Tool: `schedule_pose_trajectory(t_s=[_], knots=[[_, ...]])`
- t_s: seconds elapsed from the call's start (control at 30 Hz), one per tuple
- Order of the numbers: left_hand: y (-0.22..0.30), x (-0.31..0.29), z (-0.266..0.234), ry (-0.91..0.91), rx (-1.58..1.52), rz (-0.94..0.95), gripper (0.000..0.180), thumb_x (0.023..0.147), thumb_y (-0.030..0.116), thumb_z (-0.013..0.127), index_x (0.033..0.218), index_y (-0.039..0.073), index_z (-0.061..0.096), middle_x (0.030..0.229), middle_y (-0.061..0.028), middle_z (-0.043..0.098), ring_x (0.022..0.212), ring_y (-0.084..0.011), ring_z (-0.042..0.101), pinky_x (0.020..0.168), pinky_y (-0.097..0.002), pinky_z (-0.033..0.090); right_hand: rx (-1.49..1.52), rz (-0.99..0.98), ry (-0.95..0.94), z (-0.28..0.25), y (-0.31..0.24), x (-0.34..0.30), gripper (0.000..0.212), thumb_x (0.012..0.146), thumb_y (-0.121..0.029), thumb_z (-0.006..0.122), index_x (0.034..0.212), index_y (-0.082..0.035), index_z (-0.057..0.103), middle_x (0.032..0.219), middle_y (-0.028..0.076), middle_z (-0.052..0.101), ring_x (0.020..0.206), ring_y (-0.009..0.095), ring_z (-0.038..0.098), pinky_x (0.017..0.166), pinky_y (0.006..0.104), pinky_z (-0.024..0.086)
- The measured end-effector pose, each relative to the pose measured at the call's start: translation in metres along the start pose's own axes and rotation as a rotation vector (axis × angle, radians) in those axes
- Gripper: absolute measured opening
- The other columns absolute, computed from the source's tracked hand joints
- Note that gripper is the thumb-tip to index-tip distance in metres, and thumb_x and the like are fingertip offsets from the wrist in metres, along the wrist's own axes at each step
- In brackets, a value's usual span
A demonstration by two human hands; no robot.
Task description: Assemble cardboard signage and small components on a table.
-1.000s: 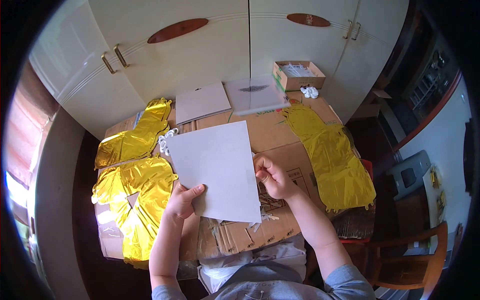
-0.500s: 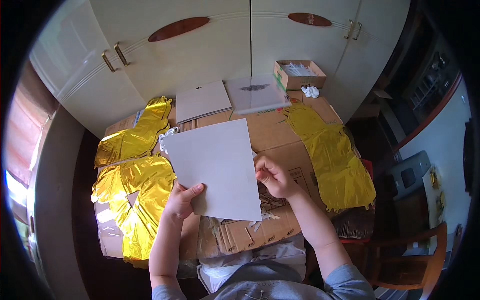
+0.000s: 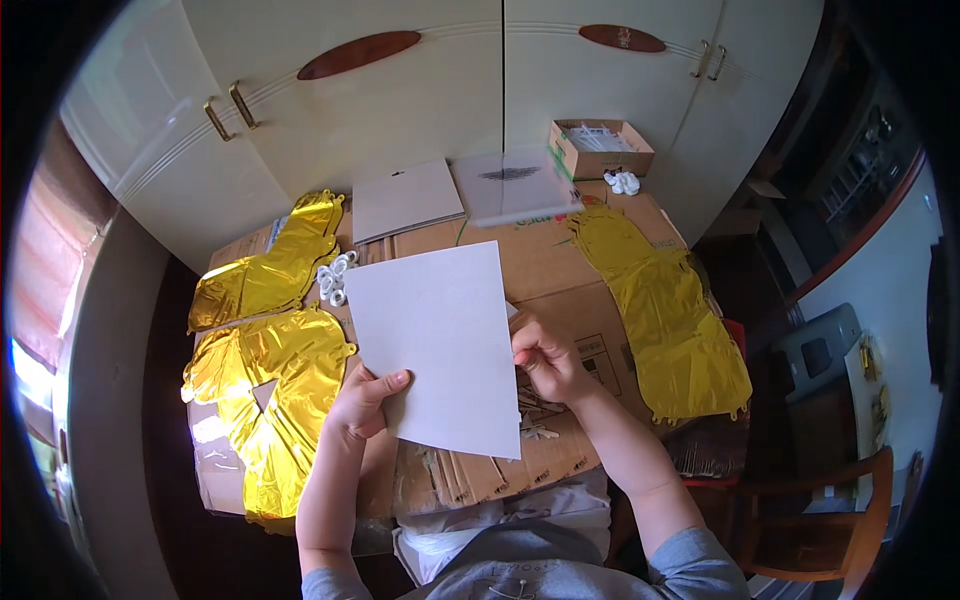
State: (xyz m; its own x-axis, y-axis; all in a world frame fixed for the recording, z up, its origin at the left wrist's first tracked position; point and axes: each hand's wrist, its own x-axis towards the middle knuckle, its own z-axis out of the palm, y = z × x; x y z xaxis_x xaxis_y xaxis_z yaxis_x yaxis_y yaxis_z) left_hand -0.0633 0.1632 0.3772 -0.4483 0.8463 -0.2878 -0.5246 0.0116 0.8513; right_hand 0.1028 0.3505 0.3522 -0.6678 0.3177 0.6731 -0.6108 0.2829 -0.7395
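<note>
A plain white sheet [image 3: 435, 340], stiff like card, is held up over the cardboard-covered table. My left hand [image 3: 368, 398] grips it by the lower left edge, thumb on the face towards me and the fingers behind. At the sheet's right edge is my right hand [image 3: 548, 358], its fingers curled in and pinched together, partly hidden by the sheet. What they pinch, if anything, cannot be made out. Beneath the sheet's lower right corner, small pale strips [image 3: 540, 432] lie scattered on the cardboard [image 3: 470, 472].
Gold foil balloons, flat, lie at left [image 3: 270, 375] and right [image 3: 670, 330]. Small white rolls [image 3: 334, 280] sit beside the sheet. At the back are stacked grey boards [image 3: 405, 200], a clear plastic packet [image 3: 510, 190], an open carton [image 3: 600, 160] and a white bundle [image 3: 622, 183]. A wooden chair [image 3: 870, 500] stands right.
The sheet has turned slightly and shifted down and right, so its lower edge is nearer me and more white rolls show. My hands have hardly moved.
</note>
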Motion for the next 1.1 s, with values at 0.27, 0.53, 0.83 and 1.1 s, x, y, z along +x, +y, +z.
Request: schedule_pose_trajectory(t_s=[0.27,0.53,0.83,1.1], knots=[[0.003,0.001,-0.006,-0.004,-0.017,-0.035,0.049,0.070,0.007,0.069,0.112,0.000,0.047,0.102,-0.0106,0.057,0.094,-0.0205,0.056,0.084,-0.0340,0.044,-0.255,-0.133,0.039,0.001,-0.003,0.008,0.007,0.080,-0.006,0.055,0.078,-0.006,0.049,0.072,0.004,0.049,0.068,0.019,0.049,0.064,0.0283,0.040],[0.009,-0.001,-0.010,0.003,0.044,-0.047,0.053,0.068,0.005,0.070,0.113,-0.001,0.044,0.102,-0.0106,0.057,0.094,-0.0201,0.055,0.084,-0.0334,0.043,-0.557,-0.343,-0.029,-0.004,-0.008,0.012,0.016,0.067,0.004,0.056,0.077,-0.006,0.049,0.075,0.004,0.051,0.073,0.022,0.051,0.066,0.0320,0.040],[0.011,-0.001,-0.017,0.016,-0.011,-0.016,0.045,0.070,0.008,0.069,0.109,0.001,0.049,0.101,-0.0094,0.057,0.093,-0.0199,0.056,0.082,-0.0335,0.045,-0.593,-0.156,-0.198,-0.029,-0.012,0.016,0.007,0.067,-0.004,0.058,0.071,-0.008,0.054,0.068,0.002,0.053,0.071,0.019,0.052,0.068,0.0311,0.037],[0.012,0.002,-0.018,0.133,-0.046,0.119,0.034,0.075,0.009,0.065,0.106,0.004,0.052,0.097,-0.0072,0.058,0.089,-0.0188,0.056,0.079,-0.0349,0.046,-0.577,0.076,-0.462,-0.023,-0.009,0.012,0.009,0.066,-0.013,0.064,0.071,-0.007,0.060,0.063,0.004,0.058,0.063,0.017,0.055,0.064,0.0299,0.041]])
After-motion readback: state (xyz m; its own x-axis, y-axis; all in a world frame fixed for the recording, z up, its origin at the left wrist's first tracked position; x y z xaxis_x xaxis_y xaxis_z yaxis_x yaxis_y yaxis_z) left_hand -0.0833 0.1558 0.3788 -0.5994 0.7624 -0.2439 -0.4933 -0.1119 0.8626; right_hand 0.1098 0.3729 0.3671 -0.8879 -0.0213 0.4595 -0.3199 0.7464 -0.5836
